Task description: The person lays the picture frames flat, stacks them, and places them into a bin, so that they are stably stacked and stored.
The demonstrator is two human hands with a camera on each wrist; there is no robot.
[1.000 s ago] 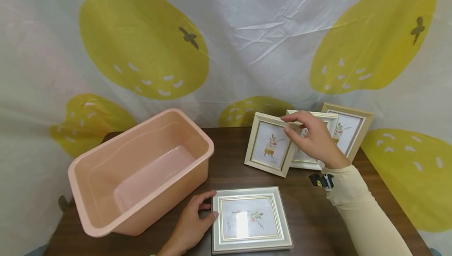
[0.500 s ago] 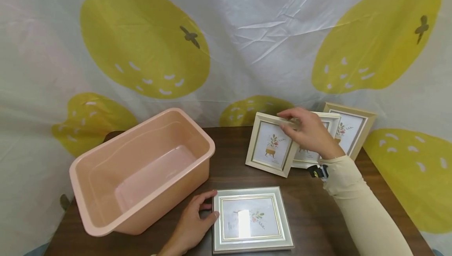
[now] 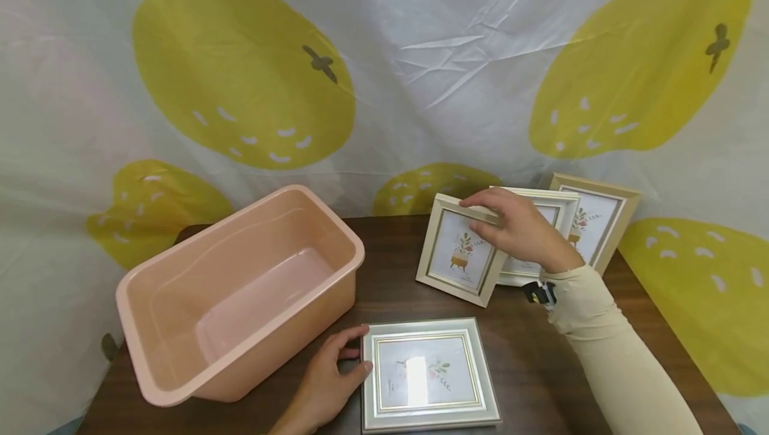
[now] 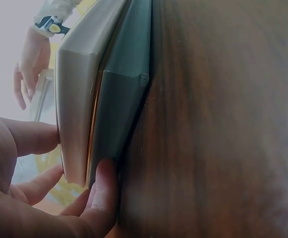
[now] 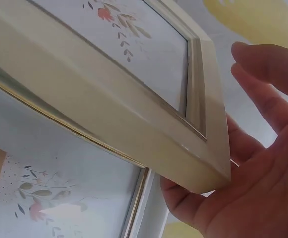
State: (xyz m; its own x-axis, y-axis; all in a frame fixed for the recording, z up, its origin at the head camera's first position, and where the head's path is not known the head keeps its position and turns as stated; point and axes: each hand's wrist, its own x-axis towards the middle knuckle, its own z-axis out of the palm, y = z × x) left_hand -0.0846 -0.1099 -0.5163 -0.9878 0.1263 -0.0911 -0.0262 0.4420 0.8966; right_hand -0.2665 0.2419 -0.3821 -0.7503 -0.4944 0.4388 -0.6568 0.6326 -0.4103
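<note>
A small cream picture frame (image 3: 461, 248) stands leaning back at the rear right of the table. My right hand (image 3: 519, 228) is at its top right corner. In the right wrist view, some fingers (image 5: 243, 144) reach behind that corner; thumb and index finger look clear of the frame's face. Two picture frames (image 4: 109, 74) lie flat in a stack, the upper one white with a gold inner line (image 3: 429, 375). Against the stack's left edge rest the relaxed fingers and thumb of my left hand (image 3: 324, 378). The underside of the stack is hidden.
Behind my right hand, a white picture frame (image 3: 565, 211) and a tan one (image 3: 621, 215) lean at the back. At left stands a pink plastic bin (image 3: 300, 315). The brown table (image 3: 384, 248) ends at a lemon-print curtain (image 3: 390, 88).
My right hand has moved left along the top of the cream frame, and that frame has shifted very slightly. The left hand and the flat stack stay put.
</note>
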